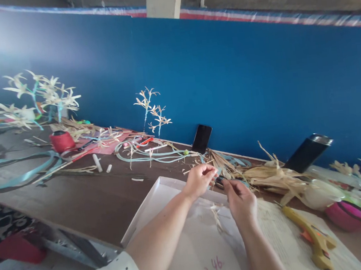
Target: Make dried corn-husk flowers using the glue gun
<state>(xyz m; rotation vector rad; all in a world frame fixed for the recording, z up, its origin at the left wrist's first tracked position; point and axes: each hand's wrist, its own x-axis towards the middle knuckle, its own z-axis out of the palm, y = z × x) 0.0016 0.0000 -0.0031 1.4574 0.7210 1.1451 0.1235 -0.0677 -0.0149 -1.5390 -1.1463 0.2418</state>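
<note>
My left hand [201, 178] is closed, thumb and fingertips pinched together above the far edge of a white box lid [191, 241]. Close beside it to the right, my right hand [241, 197] is also closed in a pinch. A small bit of light blue shows at the left fingertips, but what either hand holds is too small to make out. Below and between the hands is a pale dried-husk flower [217, 219]; whether it hangs or lies in the lid I cannot tell. Past the fingers lie dried corn husks [271, 175].
A yellow glue gun [310, 237] rests on printed paper at right. Behind stand a phone [202, 138] and a tilted black flask [308, 154] against the blue partition [252, 80]. Husk flowers [55, 92], a red spool [62, 141] and light blue ribbon [15, 163] are at left.
</note>
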